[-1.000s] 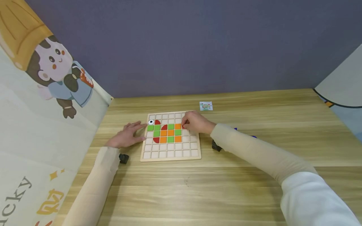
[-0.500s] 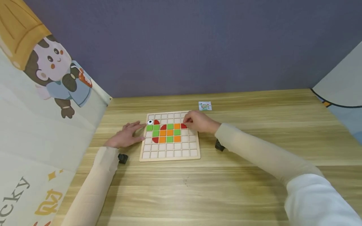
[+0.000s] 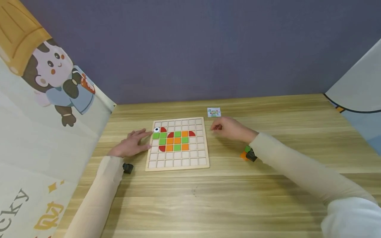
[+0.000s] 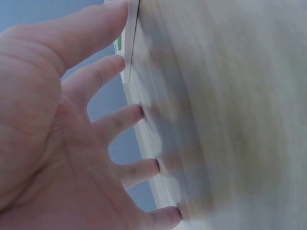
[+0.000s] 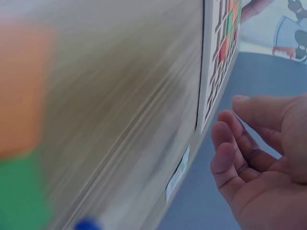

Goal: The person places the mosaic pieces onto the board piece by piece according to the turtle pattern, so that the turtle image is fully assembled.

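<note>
A wooden grid board (image 3: 177, 169) lies on the table in the head view. Green, orange and red tiles plus a white eye tile (image 3: 156, 129) form a pattern in its cells. At the pattern's right end sits a red quarter-round tile (image 3: 191, 134). My left hand (image 3: 129, 144) has its fingers spread, thumb and index tips at the board's left edge; the left wrist view shows the other fingertips by the tabletop. To the right of the board hovers my right hand (image 3: 233, 129), its fingers loosely curled with nothing between them in the right wrist view.
A small printed card (image 3: 214, 112) lies behind the board. Orange pieces (image 3: 244, 156) and a green piece (image 3: 247, 148) show by the right sleeve, partly hidden. A blue piece (image 5: 88, 224) appears in the right wrist view. A dark wall (image 3: 220, 49) stands behind the table.
My right hand has let go of the red quarter-round tile and moved right, off the board. Orange and green pieces now show by its wrist. The left hand keeps its place.
</note>
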Motion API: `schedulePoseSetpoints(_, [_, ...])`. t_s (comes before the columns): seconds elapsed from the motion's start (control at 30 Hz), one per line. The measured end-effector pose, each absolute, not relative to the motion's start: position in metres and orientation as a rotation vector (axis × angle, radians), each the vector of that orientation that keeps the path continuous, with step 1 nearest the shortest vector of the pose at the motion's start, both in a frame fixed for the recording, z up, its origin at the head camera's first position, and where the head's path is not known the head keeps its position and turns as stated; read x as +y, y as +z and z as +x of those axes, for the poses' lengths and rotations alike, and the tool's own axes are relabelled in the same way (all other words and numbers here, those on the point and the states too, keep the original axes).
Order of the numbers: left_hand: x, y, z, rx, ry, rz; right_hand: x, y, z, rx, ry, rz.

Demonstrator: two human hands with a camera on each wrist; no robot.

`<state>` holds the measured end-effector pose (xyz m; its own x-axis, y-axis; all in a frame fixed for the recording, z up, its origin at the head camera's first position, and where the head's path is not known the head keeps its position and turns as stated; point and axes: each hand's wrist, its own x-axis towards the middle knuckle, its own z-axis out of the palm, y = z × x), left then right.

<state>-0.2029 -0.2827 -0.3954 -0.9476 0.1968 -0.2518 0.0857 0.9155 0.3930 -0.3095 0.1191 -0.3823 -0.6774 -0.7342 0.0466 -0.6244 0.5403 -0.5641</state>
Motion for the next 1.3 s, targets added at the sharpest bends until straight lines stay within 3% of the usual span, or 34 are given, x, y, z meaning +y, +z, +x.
schedulePoseSetpoints(0.33, [-0.284,-0.396,-0.203,2.795,0.545,0.232,0.193,-0.368,-0.298,2.631,-0.707,-1.004])
schedulePoseSetpoints(0.6, [-0.284,-0.397,-0.202,2.795,0.553,0.21,0.234,-0.381,-0.276,2.618,-0.561,-1.268])
schedulePoseSetpoints(0.87, [-0.282,-0.395,-0.203,2.8,0.541,0.205,0.236,-0.401,-0.256,2.508,-0.665,-1.452])
schedulePoseSetpoints(1.3, [-0.281,-0.393,-0.202,2.8,0.537,0.197,0.221,-0.402,-0.252,2.637,-0.642,-1.411])
